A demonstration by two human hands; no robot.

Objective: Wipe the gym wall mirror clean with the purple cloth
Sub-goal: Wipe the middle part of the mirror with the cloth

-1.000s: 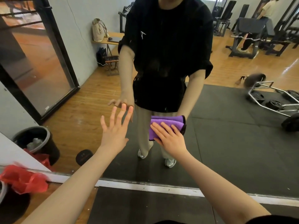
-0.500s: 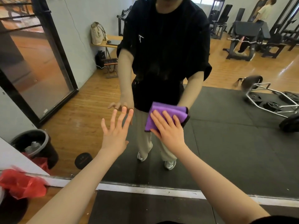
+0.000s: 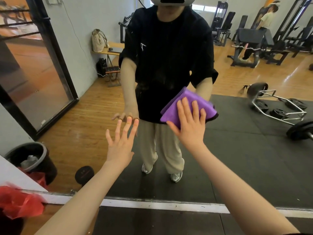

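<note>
You stand square to one wall mirror (image 3: 237, 150), its white lower frame running just above the floor, close enough for both arms to reach the glass. The mirror fills nearly the whole view, and everything behind you shows in it as reflection: one person in a black top and headset who is you, one other person far back among the weight machines, one barbell frame (image 3: 277, 107) lying on the dark mat with plates beside it, one handbag on a small table against the wall.

At the lower left, one dark bin (image 3: 32, 160) is seen in the glass, and one bunch of red plastic (image 3: 18, 202) sits on your side of the frame, well clear of the wiping.

Your two hands are both up. Your right hand (image 3: 190, 122) lies flat with fingers straight and spread, pressing one purple cloth (image 3: 174, 107) against the glass; the spread palm likely keeps the folded cloth flat so it drags evenly instead of bunching. The cloth sits on the mirror at about your reflected waist, right of centre.

Your left hand (image 3: 121, 141) is empty, fingers straight and apart, fingertips at or very near the glass, meeting their own reflection. It looks placed to steady you while the other arm sweeps. Whether it actually touches cannot be told.
</note>
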